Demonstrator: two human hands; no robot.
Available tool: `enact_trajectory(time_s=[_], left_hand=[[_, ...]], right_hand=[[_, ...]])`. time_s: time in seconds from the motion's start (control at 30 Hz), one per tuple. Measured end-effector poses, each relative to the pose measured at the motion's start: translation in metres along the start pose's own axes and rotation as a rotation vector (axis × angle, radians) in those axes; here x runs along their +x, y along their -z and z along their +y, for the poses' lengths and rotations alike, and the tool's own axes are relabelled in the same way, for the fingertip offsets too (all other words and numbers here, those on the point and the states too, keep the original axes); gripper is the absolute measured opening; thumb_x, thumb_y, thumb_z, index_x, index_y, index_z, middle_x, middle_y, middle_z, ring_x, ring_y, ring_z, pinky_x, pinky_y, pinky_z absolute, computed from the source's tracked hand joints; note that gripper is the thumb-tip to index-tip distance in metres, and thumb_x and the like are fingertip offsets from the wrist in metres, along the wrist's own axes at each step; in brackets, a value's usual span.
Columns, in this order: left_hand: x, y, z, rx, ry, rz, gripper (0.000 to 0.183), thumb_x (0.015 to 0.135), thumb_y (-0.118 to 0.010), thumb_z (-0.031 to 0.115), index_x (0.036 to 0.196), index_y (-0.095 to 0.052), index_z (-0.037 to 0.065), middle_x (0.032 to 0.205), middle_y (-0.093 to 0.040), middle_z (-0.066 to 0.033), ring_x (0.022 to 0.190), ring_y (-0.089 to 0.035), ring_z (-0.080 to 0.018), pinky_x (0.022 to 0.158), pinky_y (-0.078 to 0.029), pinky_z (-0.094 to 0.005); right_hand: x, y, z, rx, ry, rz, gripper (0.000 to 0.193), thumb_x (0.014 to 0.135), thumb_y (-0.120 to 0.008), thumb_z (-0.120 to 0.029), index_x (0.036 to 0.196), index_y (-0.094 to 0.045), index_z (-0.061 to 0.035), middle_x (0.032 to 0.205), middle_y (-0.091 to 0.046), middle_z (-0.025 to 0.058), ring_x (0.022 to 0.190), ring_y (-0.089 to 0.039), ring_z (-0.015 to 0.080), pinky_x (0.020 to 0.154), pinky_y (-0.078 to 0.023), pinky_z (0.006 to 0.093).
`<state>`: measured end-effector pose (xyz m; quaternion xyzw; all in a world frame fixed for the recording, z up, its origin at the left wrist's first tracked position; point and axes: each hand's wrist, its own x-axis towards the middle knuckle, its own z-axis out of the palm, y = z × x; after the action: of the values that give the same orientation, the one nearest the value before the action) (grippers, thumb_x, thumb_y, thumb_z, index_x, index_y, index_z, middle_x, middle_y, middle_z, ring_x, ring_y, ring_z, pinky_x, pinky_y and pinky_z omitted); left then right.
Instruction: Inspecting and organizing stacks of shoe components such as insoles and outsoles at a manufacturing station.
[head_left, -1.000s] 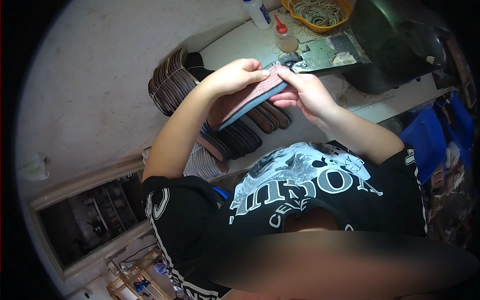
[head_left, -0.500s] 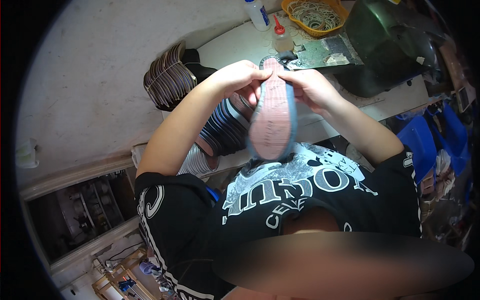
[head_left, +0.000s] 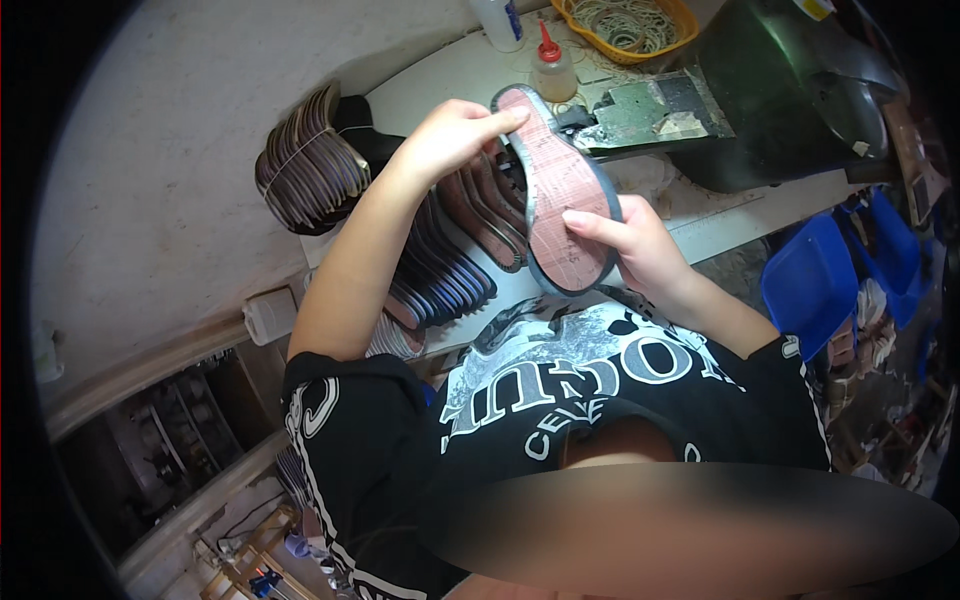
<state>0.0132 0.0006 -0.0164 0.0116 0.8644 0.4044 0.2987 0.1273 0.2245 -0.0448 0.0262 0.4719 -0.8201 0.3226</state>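
A shoe insole (head_left: 560, 180) with a pinkish lined face and a dark rim is held up in front of my chest, tilted, narrow end at upper left. My left hand (head_left: 455, 140) grips that narrow end, its thumb flat on the pink face. At the broad end, my right hand (head_left: 645, 245) clasps the edge with its thumb on top and its other fingers hidden behind. Just left of and below the held piece, a row of similar insoles (head_left: 440, 260) leans along the white table (head_left: 700, 215).
A banded bundle of insoles (head_left: 310, 165) stands by the wall. Farther back are a red-tipped squeeze bottle (head_left: 553, 78), a white bottle (head_left: 497, 22), a yellow basket of rubber bands (head_left: 665, 52) and a worn green board (head_left: 650, 110). A dark machine-like bulk (head_left: 780, 100) and blue chair (head_left: 815, 285) are right.
The insole has turned, its narrow end swinging left and its broad end right. My right hand has slid from the narrow end down to the broad end; my left stays at the narrow end.
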Motion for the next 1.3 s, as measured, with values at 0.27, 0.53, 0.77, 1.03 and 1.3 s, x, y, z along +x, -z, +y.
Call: enact_trajectory(time_s=[0.27,0.53,0.77,1.03,1.3], left_hand=[[-0.013,-0.026,-0.014,-0.651,-0.149,-0.157,0.053,0.077,-0.074,0.027,0.114,-0.054,-0.005,0.107,-0.06,-0.0116,0.103,-0.055,-0.0175,0.096,-0.039,-0.03],[-0.008,-0.033,-0.015,-0.85,-0.102,-0.141,0.041,0.078,-0.072,0.012,0.111,-0.054,-0.005,0.1,-0.064,-0.0119,0.088,-0.063,-0.0176,0.084,-0.049,-0.0294],[0.004,-0.014,-0.01,-0.328,0.005,0.274,0.072,0.072,-0.078,0.022,0.124,-0.044,-0.015,0.129,-0.047,-0.0268,0.122,-0.047,-0.0255,0.103,-0.036,-0.0336],[0.047,0.026,0.001,0.086,-0.423,-0.35,0.07,0.067,-0.081,0.038,0.122,-0.054,0.004,0.115,-0.056,-0.0146,0.112,-0.051,-0.0221,0.095,-0.04,-0.0324],[0.023,0.032,0.001,0.415,-0.427,-0.093,0.057,0.074,-0.071,0.047,0.11,-0.055,0.006,0.099,-0.056,-0.012,0.093,-0.053,-0.0205,0.081,-0.043,-0.031]], right_hand=[[0.043,0.001,0.008,0.057,0.105,0.04,0.03,0.085,-0.067,-0.017,0.106,-0.064,0.0029,0.097,-0.067,0.0082,0.087,-0.063,0.0126,0.078,-0.049,0.0267],[0.016,-0.007,0.011,-0.023,-0.184,-0.085,0.03,0.086,-0.064,-0.018,0.108,-0.057,0.0021,0.087,-0.066,0.0131,0.07,-0.066,0.016,0.052,-0.053,0.0227],[0.029,-0.015,0.014,0.139,-0.069,-0.018,0.03,0.088,-0.062,-0.018,0.107,-0.057,0.0037,0.084,-0.067,0.0159,0.067,-0.068,0.0187,0.051,-0.053,0.0226],[0.042,-0.021,0.011,0.203,-0.018,0.11,0.032,0.089,-0.06,-0.025,0.104,-0.061,0.004,0.081,-0.067,0.0148,0.063,-0.067,0.0169,0.052,-0.054,0.0227],[0.046,-0.023,0.003,0.211,0.027,0.19,0.046,0.091,-0.057,-0.037,0.106,-0.06,0.0061,0.084,-0.067,0.0165,0.068,-0.068,0.0196,0.058,-0.056,0.0257]])
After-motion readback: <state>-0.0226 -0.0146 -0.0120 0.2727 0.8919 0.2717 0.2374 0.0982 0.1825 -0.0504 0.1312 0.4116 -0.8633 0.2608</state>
